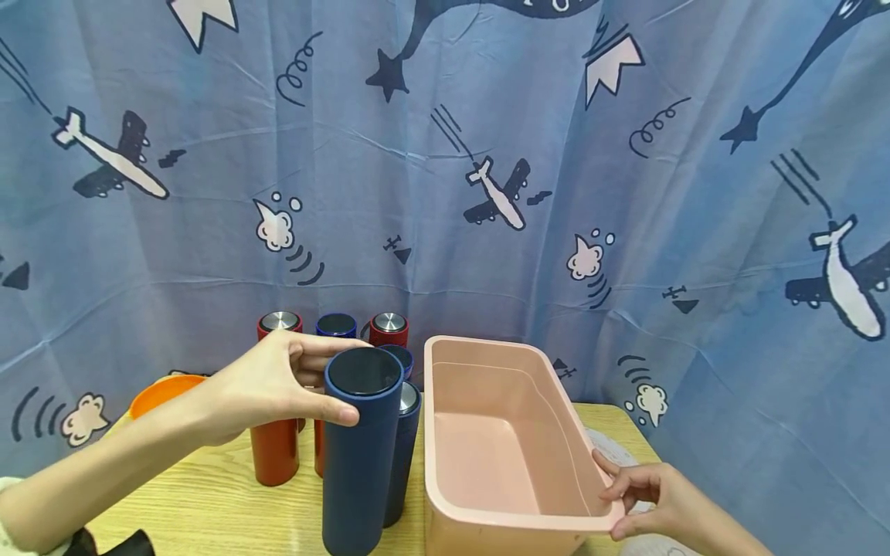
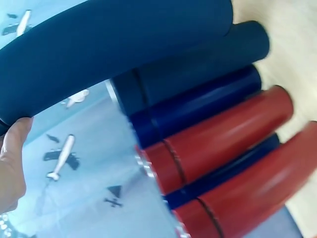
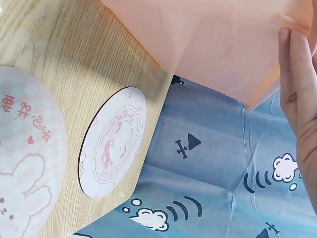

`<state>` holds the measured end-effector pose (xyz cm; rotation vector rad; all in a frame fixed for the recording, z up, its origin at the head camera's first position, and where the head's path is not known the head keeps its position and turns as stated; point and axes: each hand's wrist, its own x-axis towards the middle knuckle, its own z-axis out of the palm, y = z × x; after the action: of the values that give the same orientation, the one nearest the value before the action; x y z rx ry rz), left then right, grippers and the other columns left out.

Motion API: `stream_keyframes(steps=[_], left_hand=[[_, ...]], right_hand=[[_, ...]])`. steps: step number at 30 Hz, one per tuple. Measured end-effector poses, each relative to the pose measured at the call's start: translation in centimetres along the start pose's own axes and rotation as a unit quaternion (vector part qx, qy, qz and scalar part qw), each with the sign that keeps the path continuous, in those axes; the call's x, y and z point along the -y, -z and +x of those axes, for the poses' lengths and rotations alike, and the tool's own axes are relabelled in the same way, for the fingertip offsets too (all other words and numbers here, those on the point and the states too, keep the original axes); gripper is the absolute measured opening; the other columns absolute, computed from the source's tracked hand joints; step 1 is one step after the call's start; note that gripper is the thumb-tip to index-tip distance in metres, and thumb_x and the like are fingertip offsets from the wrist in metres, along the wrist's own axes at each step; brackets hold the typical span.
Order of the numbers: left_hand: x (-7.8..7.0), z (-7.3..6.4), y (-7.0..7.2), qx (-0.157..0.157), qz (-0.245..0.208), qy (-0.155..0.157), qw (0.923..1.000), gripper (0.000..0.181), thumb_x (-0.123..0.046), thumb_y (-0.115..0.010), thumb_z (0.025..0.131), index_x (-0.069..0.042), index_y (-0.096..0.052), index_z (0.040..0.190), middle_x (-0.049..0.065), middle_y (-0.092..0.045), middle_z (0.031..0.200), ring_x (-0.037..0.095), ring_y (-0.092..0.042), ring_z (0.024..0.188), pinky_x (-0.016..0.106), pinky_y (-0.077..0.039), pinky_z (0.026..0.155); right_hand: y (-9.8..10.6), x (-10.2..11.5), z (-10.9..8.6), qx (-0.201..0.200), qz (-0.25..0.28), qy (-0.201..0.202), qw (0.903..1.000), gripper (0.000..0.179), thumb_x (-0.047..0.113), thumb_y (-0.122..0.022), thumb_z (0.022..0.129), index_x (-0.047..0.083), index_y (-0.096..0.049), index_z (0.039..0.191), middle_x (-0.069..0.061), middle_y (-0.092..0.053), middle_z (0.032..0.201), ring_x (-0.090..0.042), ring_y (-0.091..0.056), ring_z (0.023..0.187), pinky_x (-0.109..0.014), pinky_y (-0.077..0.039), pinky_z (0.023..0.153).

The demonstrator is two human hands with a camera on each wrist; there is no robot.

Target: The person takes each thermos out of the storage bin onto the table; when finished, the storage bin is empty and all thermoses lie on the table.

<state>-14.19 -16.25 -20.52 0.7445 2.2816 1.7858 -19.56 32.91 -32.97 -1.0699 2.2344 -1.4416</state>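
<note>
My left hand (image 1: 267,390) grips a navy blue thermos bottle (image 1: 358,471) near its black top, thumb on the near side and fingers round the far side. The bottle is upright, in front of the others; whether its base touches the table cannot be told. In the left wrist view the thumb (image 2: 12,163) presses the same bottle (image 2: 114,49). Behind it stand another navy bottle (image 1: 403,471), red bottles (image 1: 274,455) and shiny blue ones (image 2: 198,106). With my right hand (image 1: 653,498) I pinch the near right corner of a pink plastic bin's rim (image 1: 521,521). No bottle shows inside.
Two round printed mats, one white (image 3: 116,144) and one with a rabbit (image 3: 32,148), lie right of the bin on the wooden table (image 1: 208,510). An orange object (image 1: 163,392) sits at the back left. A patterned blue curtain (image 1: 389,255) hangs behind.
</note>
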Motion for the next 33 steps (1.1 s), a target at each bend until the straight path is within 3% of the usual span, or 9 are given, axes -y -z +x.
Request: stream_keyframes(steps=[10, 16, 23, 33], left_hand=[[3.7, -1.3, 1.3, -0.015, 0.015, 0.007, 0.9997, 0.076, -0.015, -0.081, 0.078, 0.005, -0.043, 0.141, 0.018, -0.061, 0.126, 0.025, -0.064, 0.109, 0.033, -0.054, 0.087], [5.5, -2.0, 2.0, -0.031, 0.023, 0.026, 0.9989, 0.073, -0.019, -0.08, 0.079, 0.003, -0.045, 0.14, 0.017, -0.064, 0.122, 0.025, -0.065, 0.107, 0.032, -0.055, 0.085], [7.9, -2.6, 3.1, -0.017, 0.03, 0.019, 0.9992, 0.071, -0.015, -0.079, 0.08, 0.004, -0.045, 0.139, 0.019, -0.061, 0.126, 0.022, -0.066, 0.105, 0.031, -0.055, 0.084], [10.0, -2.7, 4.7, -0.019, 0.068, 0.032, 0.997, 0.073, -0.019, -0.078, 0.08, 0.001, -0.044, 0.142, 0.025, -0.05, 0.136, 0.02, -0.065, 0.104, 0.028, -0.056, 0.081]], right_hand=[[0.0, 0.0, 0.0, 0.002, 0.005, 0.003, 1.0, 0.019, -0.005, -0.07, 0.082, -0.002, -0.07, 0.101, 0.004, -0.07, 0.09, -0.006, -0.066, 0.076, -0.025, -0.057, 0.068], [0.2, 0.2, -0.2, 0.0, 0.023, 0.005, 0.9997, 0.018, -0.006, -0.069, 0.082, -0.002, -0.069, 0.099, 0.014, -0.065, 0.117, -0.006, -0.065, 0.075, -0.022, -0.054, 0.075], [0.0, -0.1, 0.1, 0.001, 0.012, 0.0, 0.9999, 0.017, -0.004, -0.069, 0.084, -0.002, -0.069, 0.1, 0.004, -0.071, 0.093, -0.007, -0.066, 0.076, -0.025, -0.056, 0.072], [0.0, 0.2, -0.2, 0.002, 0.018, -0.031, 0.9994, 0.017, -0.001, -0.066, 0.087, 0.002, -0.07, 0.103, 0.005, -0.071, 0.092, -0.01, -0.065, 0.075, -0.024, -0.057, 0.07]])
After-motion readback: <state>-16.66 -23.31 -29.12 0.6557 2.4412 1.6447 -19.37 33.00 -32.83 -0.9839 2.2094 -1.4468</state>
